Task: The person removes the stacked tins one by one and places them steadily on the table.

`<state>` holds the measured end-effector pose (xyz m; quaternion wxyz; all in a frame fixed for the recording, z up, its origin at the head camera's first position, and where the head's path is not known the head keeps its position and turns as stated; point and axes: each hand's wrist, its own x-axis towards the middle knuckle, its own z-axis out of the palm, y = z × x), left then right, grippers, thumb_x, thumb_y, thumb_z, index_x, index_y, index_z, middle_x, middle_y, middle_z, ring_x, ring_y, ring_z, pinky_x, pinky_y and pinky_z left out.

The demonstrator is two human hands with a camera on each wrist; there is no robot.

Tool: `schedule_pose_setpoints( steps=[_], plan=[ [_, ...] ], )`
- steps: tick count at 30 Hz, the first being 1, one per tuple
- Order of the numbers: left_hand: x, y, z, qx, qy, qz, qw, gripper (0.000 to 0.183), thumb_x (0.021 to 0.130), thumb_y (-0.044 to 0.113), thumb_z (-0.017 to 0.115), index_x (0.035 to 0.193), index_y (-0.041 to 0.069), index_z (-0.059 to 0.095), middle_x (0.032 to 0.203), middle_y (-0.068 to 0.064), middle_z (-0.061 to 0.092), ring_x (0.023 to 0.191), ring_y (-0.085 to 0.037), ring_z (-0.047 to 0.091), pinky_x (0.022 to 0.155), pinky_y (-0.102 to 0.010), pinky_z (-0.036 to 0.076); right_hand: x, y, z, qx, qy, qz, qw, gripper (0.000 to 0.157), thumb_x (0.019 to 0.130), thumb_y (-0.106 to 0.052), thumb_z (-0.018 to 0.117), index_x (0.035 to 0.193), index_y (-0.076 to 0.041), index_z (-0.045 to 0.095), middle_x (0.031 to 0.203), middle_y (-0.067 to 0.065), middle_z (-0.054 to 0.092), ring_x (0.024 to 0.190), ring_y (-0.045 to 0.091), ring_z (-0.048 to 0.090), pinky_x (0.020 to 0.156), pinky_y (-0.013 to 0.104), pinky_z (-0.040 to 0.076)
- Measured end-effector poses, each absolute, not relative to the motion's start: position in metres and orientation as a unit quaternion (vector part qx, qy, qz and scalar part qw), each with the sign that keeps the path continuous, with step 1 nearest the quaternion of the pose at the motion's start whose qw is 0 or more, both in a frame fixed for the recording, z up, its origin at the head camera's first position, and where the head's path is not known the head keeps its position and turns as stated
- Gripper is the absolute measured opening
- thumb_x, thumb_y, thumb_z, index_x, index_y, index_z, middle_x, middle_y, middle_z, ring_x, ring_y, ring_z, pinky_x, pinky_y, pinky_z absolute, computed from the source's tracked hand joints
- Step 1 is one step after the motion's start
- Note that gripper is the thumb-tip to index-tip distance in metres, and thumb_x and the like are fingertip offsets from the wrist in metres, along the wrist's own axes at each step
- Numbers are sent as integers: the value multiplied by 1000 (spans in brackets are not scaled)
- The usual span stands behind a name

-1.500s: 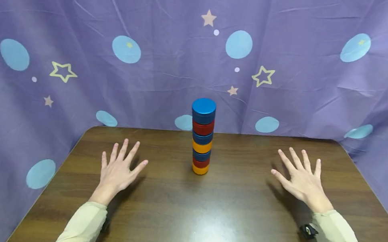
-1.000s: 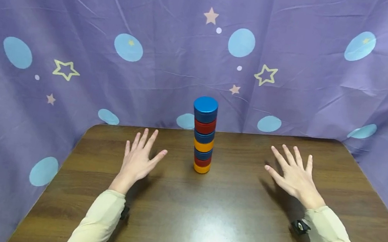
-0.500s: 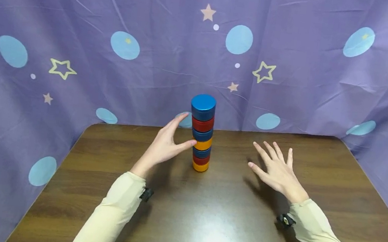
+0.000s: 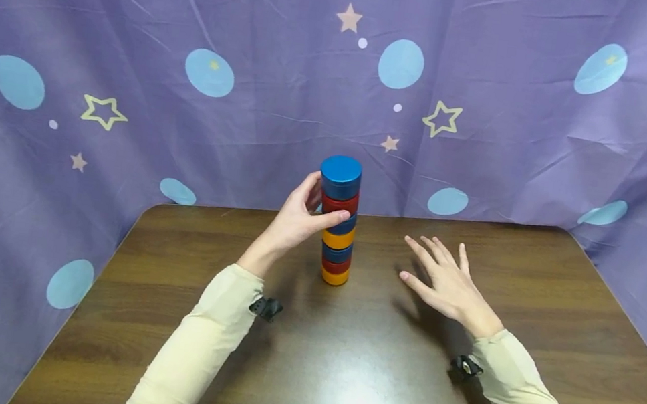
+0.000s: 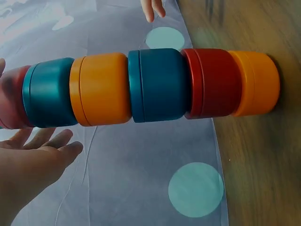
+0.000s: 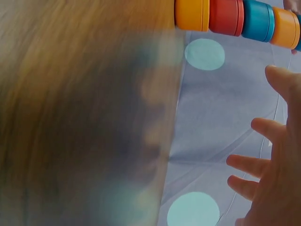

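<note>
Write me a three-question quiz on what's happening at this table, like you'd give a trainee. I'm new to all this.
1. Multiple choice: which hand is nearer the stack? a) right b) left c) both equally
2. True or false: the stack's top piece is red.
3. Fill in the blank: the stack's bottom piece is ____ in colour.

Key: 1: b, the left hand. 2: False; the top piece is blue. 3: orange.
</note>
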<state>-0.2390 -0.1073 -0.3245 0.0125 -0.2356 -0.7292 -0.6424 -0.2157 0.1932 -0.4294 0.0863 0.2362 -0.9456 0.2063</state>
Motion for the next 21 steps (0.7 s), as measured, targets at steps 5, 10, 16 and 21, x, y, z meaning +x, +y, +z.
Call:
schedule_pose_setpoints(
  steps=[5, 10, 16, 21],
  plan=[
    [-241, -101, -324, -241, -718, -653, 8, 62, 83, 2, 73, 137, 6, 44, 125, -13, 58, 109, -26, 57, 95, -42, 46, -216, 187, -429, 244, -941, 215, 90, 67, 96, -53, 50, 152, -23, 31, 149, 18, 35, 140, 38, 24, 109, 60, -9],
    [-241, -99, -322, -232, -710, -664, 22, 54, 85, 0, 70, 134, 2, 47, 120, -17, 60, 100, -28, 59, 90, -41, 49, -218, 181, -427, 253, -936, 224, 101, 65, 96, -52, 51, 151, -22, 33, 149, 17, 36, 139, 38, 26, 110, 59, -8],
    [-240, -97, -321, -231, -702, -673, 29, 51, 86, -2, 68, 133, 1, 47, 120, -18, 60, 101, -27, 59, 92, -40, 48, -219, 178, -425, 255, -934, 226, 107, 64, 96, -51, 50, 150, -21, 34, 149, 16, 36, 138, 38, 28, 110, 58, -8],
    [-241, -95, -323, -226, -703, -674, 31, 53, 87, -2, 68, 135, 1, 45, 123, -18, 58, 105, -29, 58, 93, -41, 47, -220, 175, -421, 263, -930, 229, 117, 62, 97, -50, 50, 150, -21, 35, 149, 14, 37, 138, 35, 30, 110, 58, -7]
  ],
)
